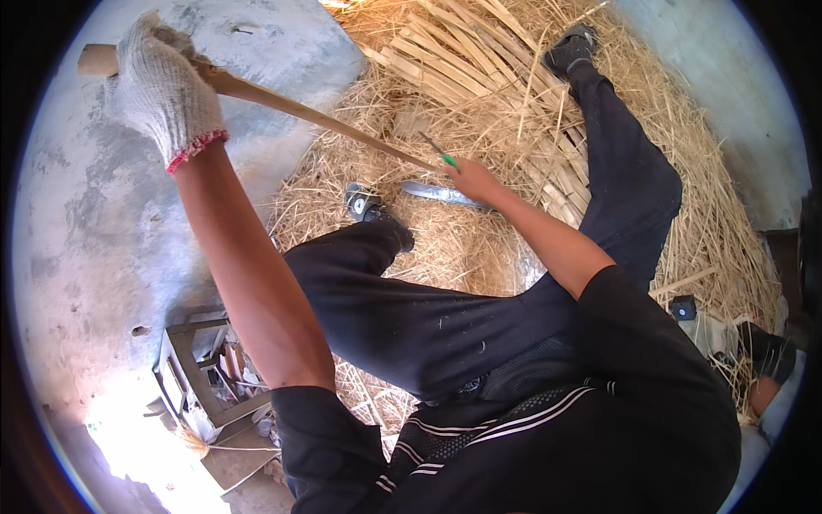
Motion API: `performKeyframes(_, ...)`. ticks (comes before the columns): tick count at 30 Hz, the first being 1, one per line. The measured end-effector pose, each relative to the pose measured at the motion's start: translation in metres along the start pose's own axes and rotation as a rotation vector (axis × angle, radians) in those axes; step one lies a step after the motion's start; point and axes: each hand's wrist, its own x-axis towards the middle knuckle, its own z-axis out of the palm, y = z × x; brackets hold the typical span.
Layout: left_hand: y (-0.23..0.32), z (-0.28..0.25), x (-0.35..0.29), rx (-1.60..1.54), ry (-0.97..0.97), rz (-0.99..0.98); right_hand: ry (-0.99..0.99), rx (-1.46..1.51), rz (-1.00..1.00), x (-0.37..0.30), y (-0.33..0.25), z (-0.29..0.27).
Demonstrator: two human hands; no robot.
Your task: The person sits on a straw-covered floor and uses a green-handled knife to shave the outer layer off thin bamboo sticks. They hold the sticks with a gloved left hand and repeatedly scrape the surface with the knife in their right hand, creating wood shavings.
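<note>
My left hand (163,90), in a white knit glove with a red cuff, is raised at the upper left and closed round a long flat wooden or bamboo strip (330,127). The strip slants down to the right, its far end reaching my bare right hand (475,182). Those fingers are closed on a small green-handled knife (449,160), its thin dark blade pointing up and left. Whether they also pinch the strip is hidden. Just below, a broad metal blade (441,194) lies on the straw.
Loose straw and shavings (462,253) cover the floor between my legs. A pile of split strips (454,56) lies ahead. On the left stand a worn wall (77,197) and a wooden frame (193,368) holding clutter. A small black box (682,307) and another person's arm (762,394) are at right.
</note>
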Motion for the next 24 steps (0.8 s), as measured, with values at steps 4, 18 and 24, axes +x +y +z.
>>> performKeyframes(4,0.009,-0.032,0.02,0.026,0.011,0.077,0.005,0.122,-0.108,-0.058,-0.109,0.015)
performKeyframes(18,0.01,-0.026,-0.001,-0.002,0.106,0.015,0.089,-0.061,0.06,-0.04,-0.031,0.034)
performKeyframes(24,0.021,-0.011,-0.01,0.012,0.074,-0.017,-0.271,-0.509,0.021,-0.003,0.083,0.074)
